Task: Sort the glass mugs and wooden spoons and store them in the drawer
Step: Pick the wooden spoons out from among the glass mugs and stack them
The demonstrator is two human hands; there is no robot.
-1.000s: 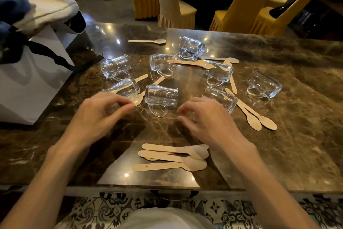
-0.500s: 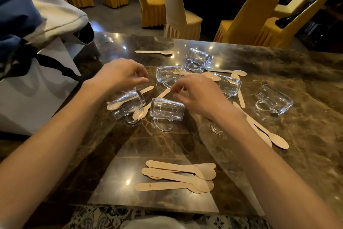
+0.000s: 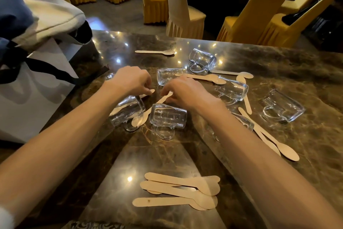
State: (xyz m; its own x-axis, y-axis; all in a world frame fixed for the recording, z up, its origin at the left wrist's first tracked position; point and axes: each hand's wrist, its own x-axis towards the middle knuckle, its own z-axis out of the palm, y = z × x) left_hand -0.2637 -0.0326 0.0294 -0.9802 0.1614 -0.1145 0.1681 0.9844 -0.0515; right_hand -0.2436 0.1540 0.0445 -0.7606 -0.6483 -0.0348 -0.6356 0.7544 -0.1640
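Several glass mugs lie on their sides on the marble table [image 3: 278, 163], among them one mug [image 3: 128, 111] under my left wrist and another mug [image 3: 168, 117] beside it. Loose wooden spoons lie scattered between them. My left hand [image 3: 130, 80] pinches the handle end of a spoon [image 3: 150, 91] that runs under the left mug. My right hand [image 3: 185, 91] pinches the handle end of a second spoon [image 3: 161, 101], whose bowl lies between the two mugs. A small pile of spoons [image 3: 181, 191] rests near the front edge. No drawer is in view.
A white paper bag [image 3: 27, 98] with black handles stands at the table's left, with cloth and a blue garment on top. More mugs [image 3: 284, 108] and a pair of spoons [image 3: 269, 136] lie to the right. Yellow-covered chairs [image 3: 250, 17] stand beyond the far edge.
Both hands have reached forward from the near mugs to the middle of the table. Their fingertips now close on the handle ends of two spoons.
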